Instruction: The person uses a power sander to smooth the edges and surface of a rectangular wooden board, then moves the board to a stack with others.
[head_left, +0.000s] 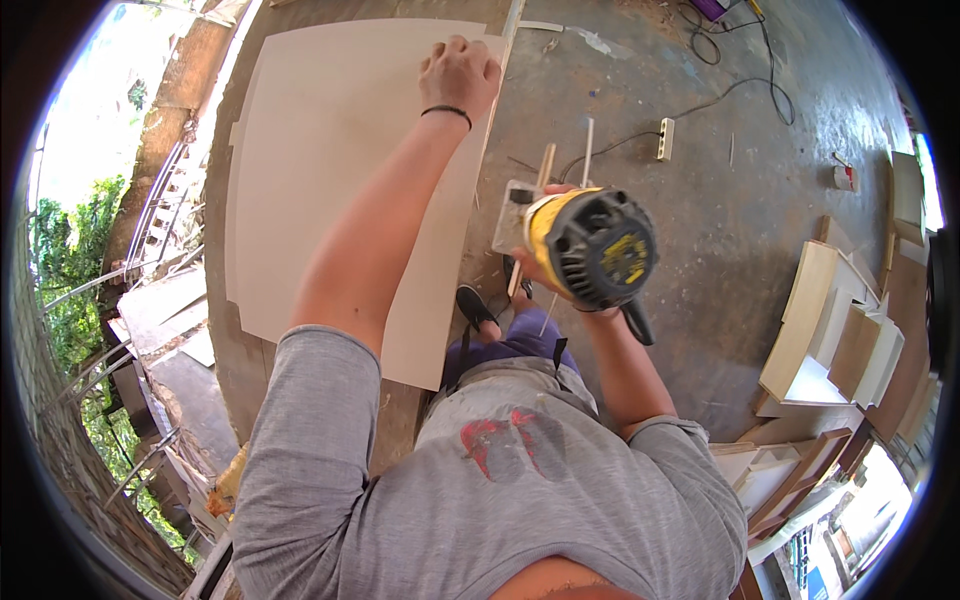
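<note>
My right hand is wrapped round a yellow and black trim router. The tool is tilted, its black cap toward me and its clear square base plate facing the workbench edge. Far up the bench, my left hand rests with curled fingers on a stack of large pale sheets, close to their right edge. Whatever lies under those fingers is hidden. Thin wooden strips show behind the router.
A dark cord runs over the concrete floor to a pale power strip. Cabinet pieces and boards stand at the right. A small white tub sits beyond them. Scrap panels lie left of the bench.
</note>
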